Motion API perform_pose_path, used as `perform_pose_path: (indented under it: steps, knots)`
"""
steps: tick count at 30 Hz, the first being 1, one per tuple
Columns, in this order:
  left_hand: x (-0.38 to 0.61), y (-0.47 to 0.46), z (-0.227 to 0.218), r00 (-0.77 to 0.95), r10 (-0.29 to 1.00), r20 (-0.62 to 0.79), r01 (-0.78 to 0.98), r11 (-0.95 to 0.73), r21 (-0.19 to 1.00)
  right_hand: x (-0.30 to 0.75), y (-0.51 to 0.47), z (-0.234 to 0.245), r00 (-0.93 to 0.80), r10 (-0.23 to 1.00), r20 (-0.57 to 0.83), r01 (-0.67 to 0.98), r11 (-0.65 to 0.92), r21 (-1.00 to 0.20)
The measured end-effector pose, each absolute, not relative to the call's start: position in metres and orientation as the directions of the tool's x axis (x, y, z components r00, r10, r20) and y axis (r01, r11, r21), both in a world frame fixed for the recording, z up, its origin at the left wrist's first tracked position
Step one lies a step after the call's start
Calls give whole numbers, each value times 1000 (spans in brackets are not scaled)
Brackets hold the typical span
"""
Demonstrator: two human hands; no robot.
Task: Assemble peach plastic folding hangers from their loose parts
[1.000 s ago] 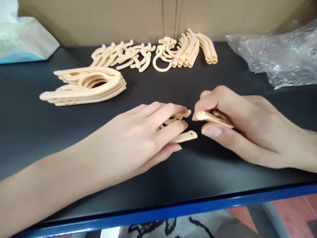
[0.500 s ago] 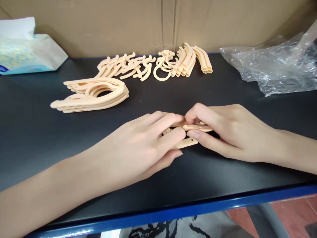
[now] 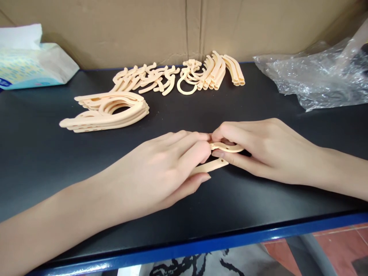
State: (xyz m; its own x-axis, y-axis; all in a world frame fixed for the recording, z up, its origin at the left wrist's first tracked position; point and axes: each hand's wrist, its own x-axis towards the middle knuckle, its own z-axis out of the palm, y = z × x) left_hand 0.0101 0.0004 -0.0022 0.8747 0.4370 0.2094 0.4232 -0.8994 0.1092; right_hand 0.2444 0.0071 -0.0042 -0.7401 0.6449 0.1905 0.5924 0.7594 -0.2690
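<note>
My left hand (image 3: 169, 165) is closed over a beige plastic hanger arm (image 3: 211, 165), low above the black table. One end of the arm, with a small hole, sticks out past the fingers toward the right. My right hand (image 3: 258, 149) pinches a curved beige hanger hook (image 3: 230, 147) between thumb and forefinger. The hook's left end meets the left fingertips, and my fingers hide how the parts fit there. The two hands touch or nearly touch at the fingertips.
Folded beige hangers lie stacked (image 3: 115, 115) at left. Behind are loose hanger arms (image 3: 132, 78), hooks (image 3: 186, 92) and hollow curved pieces (image 3: 215, 73). A tissue pack (image 3: 48, 65) stands back left, a clear plastic bag (image 3: 313, 80) back right. The table has a blue front edge (image 3: 201, 247).
The hook in my right hand has shifted slightly left and turned, showing more of its curve. My left fingers have closed further over the hanger arm.
</note>
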Motion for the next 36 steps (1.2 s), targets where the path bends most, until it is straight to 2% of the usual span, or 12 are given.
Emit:
perform_pose_path:
  steps: [4, 11, 21, 26, 31, 36]
  knots:
    - [10, 0, -2, 842, 490, 226, 451, -869, 206, 244, 9, -4, -729, 663, 172, 608, 742, -283]
    - [12, -2, -3, 854, 483, 196, 470, -876, 108, 247, 10, -4, -735, 657, 168, 589, 741, -321]
    - [12, -1, -5, 854, 477, 206, 468, -879, 92, 246, 9, -4, -721, 668, 185, 609, 737, -292]
    - [14, 1, -5, 848, 488, 207, 463, -872, 160, 246, 9, -3, -719, 674, 169, 616, 731, -292]
    - [13, 2, -5, 861, 472, 187, 462, -881, 97, 246, 10, -3, -732, 658, 176, 600, 746, -289]
    - [12, 1, -5, 859, 476, 188, 468, -879, 84, 247, 12, -3, -758, 625, 187, 570, 774, -275]
